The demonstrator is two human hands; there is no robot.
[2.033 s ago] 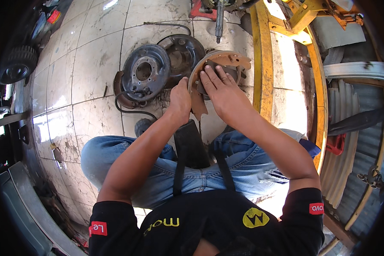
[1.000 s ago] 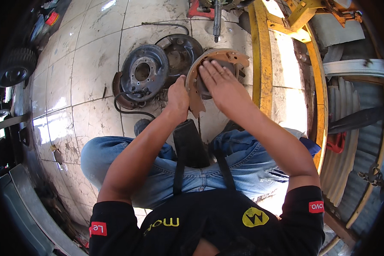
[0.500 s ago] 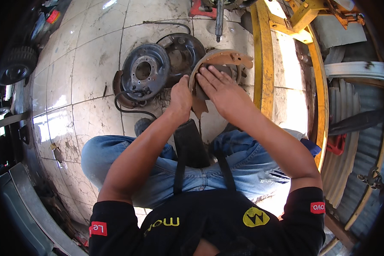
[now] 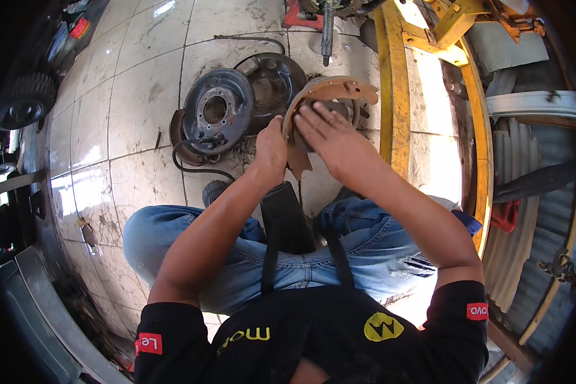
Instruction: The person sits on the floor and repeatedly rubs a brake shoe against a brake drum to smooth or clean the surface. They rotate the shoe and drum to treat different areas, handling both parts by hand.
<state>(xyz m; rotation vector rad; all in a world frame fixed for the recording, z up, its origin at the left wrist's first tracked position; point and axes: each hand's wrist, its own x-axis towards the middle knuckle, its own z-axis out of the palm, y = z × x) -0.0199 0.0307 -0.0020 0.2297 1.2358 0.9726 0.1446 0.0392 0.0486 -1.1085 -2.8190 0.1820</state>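
Bent arms (image 4: 206, 227) converge forward, left hand (image 4: 272, 151) edge-on, right hand (image 4: 336, 138) palm-down with fingers (image 4: 311, 120) extended.

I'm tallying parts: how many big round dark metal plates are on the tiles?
2: the front plate, left of the left hand, and the rear plate, partly covered by it. More may be hidden.

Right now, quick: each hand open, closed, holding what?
Left hand: holding the curved brake shoe by its edge.
Right hand: open, flattened over a dark piece.
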